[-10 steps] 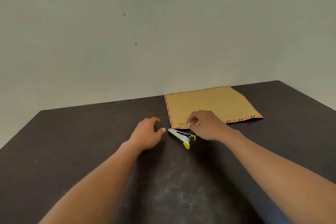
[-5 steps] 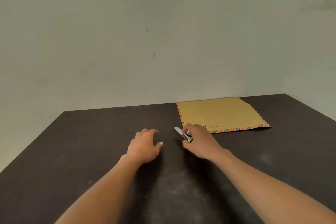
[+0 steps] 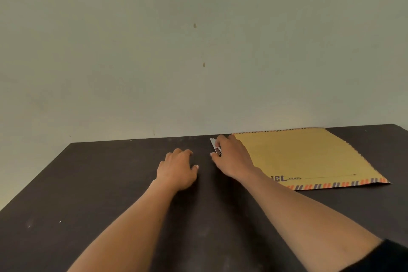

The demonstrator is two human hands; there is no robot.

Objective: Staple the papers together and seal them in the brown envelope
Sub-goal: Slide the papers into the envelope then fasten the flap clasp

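A brown envelope (image 3: 304, 157) with a striped air-mail border lies flat at the back right of the dark table (image 3: 88, 183). My right hand (image 3: 234, 157) is shut on a small silver stapler (image 3: 214, 145), held at the envelope's left edge with its metal tip pointing away from me. My left hand (image 3: 177, 168) rests palm down on the table just left of it, fingers loosely curled and holding nothing. No loose papers are in sight.
A plain pale wall (image 3: 198, 51) rises directly behind the table's far edge. The table's left edge runs diagonally toward me at the left.
My right hand has picked the stapler up from the table and carried it toward the far edge. The left hand has stayed beside it.
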